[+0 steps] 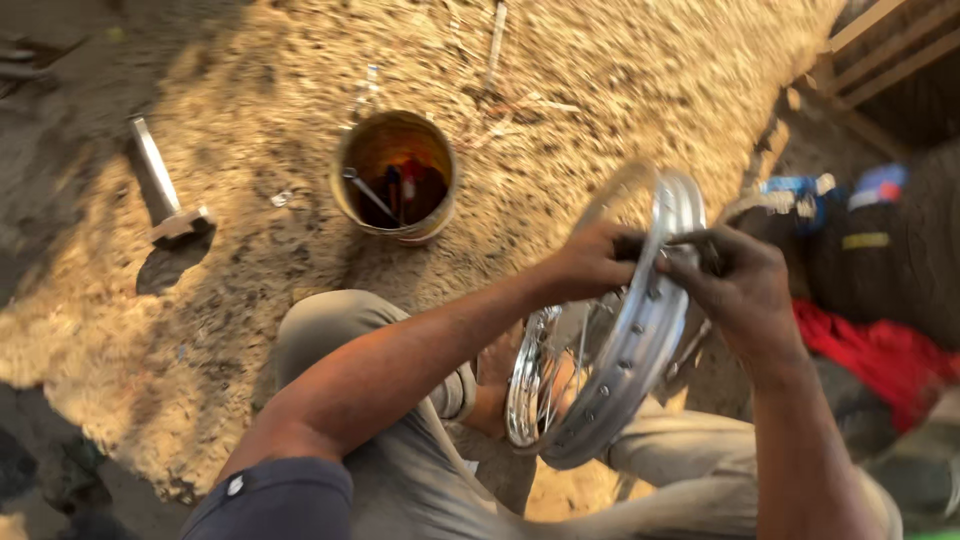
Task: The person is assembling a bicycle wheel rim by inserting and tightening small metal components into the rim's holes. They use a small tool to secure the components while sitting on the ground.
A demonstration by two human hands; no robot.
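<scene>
Sandy ground (250, 300) fills most of the frame. Chrome spoked wheel rim (610, 350) stands on edge at centre-right, between your knees. Rusty tin (397, 180) of tools upper centre, well apart from you; hammer (165, 195) lies upper left. Your left hand (585, 262) is closed on the rim's top edge; your right hand (735, 285) is closed round a thin dark tool (685, 240) touching the same edge. Progress: spokes look fitted in the lower half, empty holes still show along the rim, so my read is lacing or truing is partway
</scene>
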